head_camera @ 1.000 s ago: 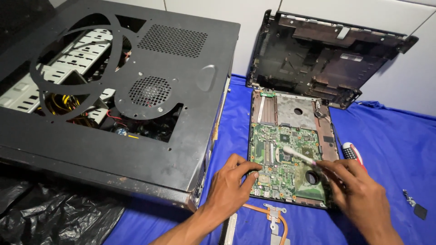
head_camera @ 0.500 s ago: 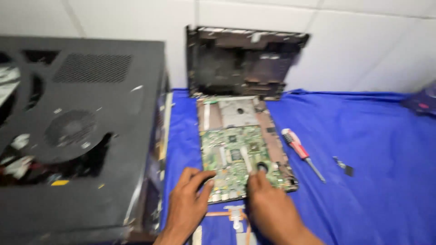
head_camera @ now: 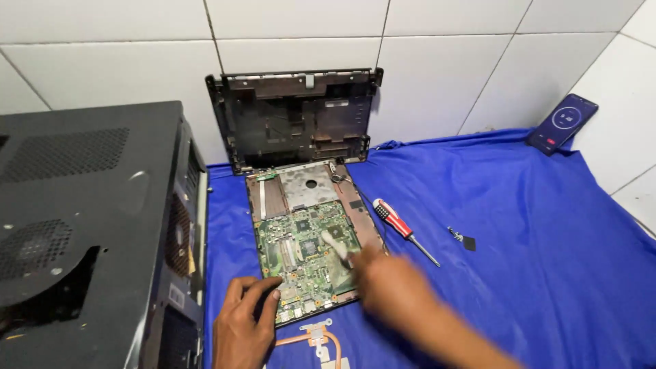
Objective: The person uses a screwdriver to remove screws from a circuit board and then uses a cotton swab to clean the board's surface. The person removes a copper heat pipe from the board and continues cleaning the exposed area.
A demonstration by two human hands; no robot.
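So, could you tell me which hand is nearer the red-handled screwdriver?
Right. The right hand lies just below-left of the screwdriver; the left hand rests across the board.

View swings right; brush hand shifts
A phone [head_camera: 562,124] now shows at the tabletop's far right corner; the blurred right hand [head_camera: 386,280] sweeps its brush [head_camera: 335,242] across the circuit board [head_camera: 307,249].

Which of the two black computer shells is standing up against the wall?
The laptop shell, propped upright against the white tiles behind the green circuit board. The big desktop case lies on its side at left.
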